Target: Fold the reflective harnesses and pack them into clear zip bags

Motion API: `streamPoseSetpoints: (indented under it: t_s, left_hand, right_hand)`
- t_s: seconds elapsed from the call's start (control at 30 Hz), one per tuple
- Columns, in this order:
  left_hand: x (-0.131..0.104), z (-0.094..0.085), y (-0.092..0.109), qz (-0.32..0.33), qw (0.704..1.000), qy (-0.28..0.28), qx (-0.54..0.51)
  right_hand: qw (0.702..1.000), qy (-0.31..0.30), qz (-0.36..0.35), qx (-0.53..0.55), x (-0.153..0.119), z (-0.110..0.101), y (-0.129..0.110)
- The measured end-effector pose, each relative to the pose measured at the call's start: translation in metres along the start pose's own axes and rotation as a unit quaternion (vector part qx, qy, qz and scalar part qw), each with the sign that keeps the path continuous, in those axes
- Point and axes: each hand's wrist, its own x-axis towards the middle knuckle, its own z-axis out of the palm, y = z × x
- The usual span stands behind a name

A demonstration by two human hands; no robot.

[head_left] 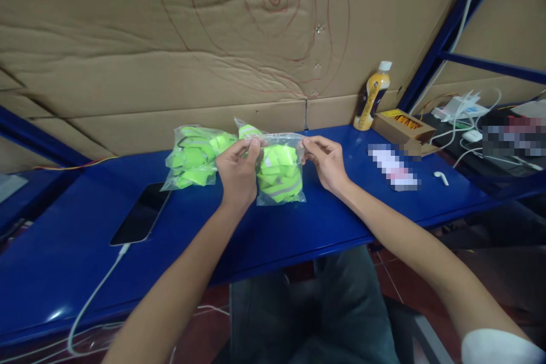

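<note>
A clear plastic bag [280,175] with folded neon-yellow fabric and a grey reflective strip inside hangs upright between my hands. My left hand [239,173] pinches its top left corner between thumb and fingers. At the top right corner, my right hand [326,162] pinches the bag's edge the same way. The bag's top edge is stretched flat between them. Behind and left of my left hand, more clear bags of neon-yellow fabric [194,153] lie on the blue table [273,239], against the cardboard wall.
A phone [140,214] with a white cable lies at left. On the right are a yellow bottle [372,96], an open cardboard box [403,128], a blurred item [394,168] and a white earbud [441,178]. Blue metal posts stand at both sides.
</note>
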Motion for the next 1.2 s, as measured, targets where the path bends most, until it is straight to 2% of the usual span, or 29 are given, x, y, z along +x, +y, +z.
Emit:
streamPoseSetpoints:
  t_s: [0.3,0.5,0.8,1.0,1.2]
  left_hand:
    - [-0.002,0.005,0.002,-0.042,0.999,0.002,-0.023]
    - [-0.004,0.005,0.001,-0.051,0.998,0.021,-0.04]
    - [-0.005,0.003,-0.001,-0.081,0.996,-0.005,-0.029]
    - [-0.006,0.003,0.006,-0.029,1.0,-0.005,0.002]
    - [-0.007,0.005,0.006,-0.055,0.998,-0.022,0.006]
  right_hand:
    - [0.999,0.052,-0.005,-0.016,0.001,0.001,0.002]
    - [1.0,-0.001,-0.004,-0.025,-0.001,0.003,0.004]
    - [0.999,-0.023,-0.009,-0.038,-0.001,0.001,0.005]
    - [0.998,-0.047,-0.003,-0.051,-0.004,0.006,0.004]
    - [0.999,0.0,0.036,-0.012,-0.003,0.005,0.01]
